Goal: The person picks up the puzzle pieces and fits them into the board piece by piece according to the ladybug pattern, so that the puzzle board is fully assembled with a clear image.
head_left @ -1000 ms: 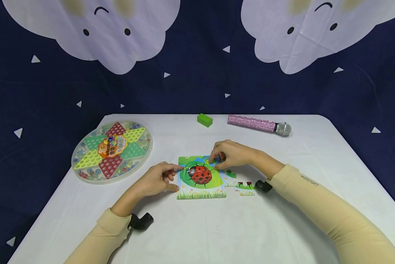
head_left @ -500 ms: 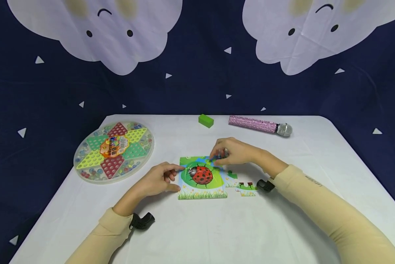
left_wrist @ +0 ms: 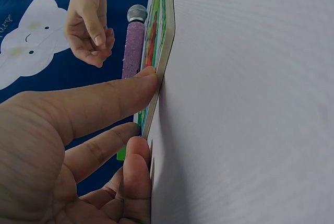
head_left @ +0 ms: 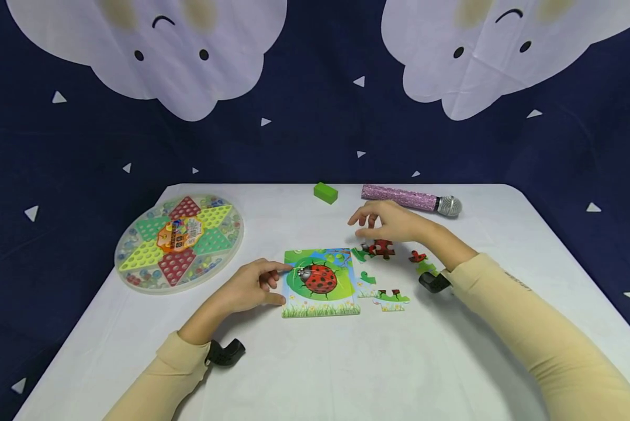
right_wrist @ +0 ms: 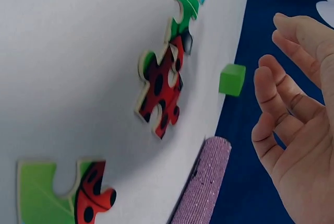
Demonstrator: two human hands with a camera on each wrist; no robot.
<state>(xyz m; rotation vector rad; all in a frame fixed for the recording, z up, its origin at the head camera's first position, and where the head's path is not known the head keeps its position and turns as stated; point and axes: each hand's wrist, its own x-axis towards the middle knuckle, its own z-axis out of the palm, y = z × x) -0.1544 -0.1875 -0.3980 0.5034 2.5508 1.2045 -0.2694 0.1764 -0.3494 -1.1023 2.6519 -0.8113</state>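
The ladybug jigsaw puzzle board (head_left: 320, 304) lies flat on the white table. At its left edge, my left hand (head_left: 254, 283) touches it with thumb and index finger spread apart; the left wrist view shows the thumb (left_wrist: 141, 85) on the board's rim. My right hand (head_left: 386, 221) hovers behind and to the right of the board, fingers loosely bent and nothing between them. Below it lie red ladybug jigsaw pieces (right_wrist: 159, 91) and a green-edged piece (right_wrist: 185, 4). A green-and-red piece (right_wrist: 44, 192) lies farther right. More grass-printed pieces (head_left: 393, 298) sit beside the board's right edge.
A round Chinese checkers board (head_left: 152, 280) with marbles lies at the left. Along the back edge are a green block (head_left: 325, 193) and a pink glitter microphone (head_left: 409, 199). A dark blue cloth with clouds (head_left: 315, 88) hangs behind the table (head_left: 315, 374).
My right hand has left the board's top right corner, moving back and to the right. The blue corner and the loose red pieces now show. My left hand stays at the left edge.
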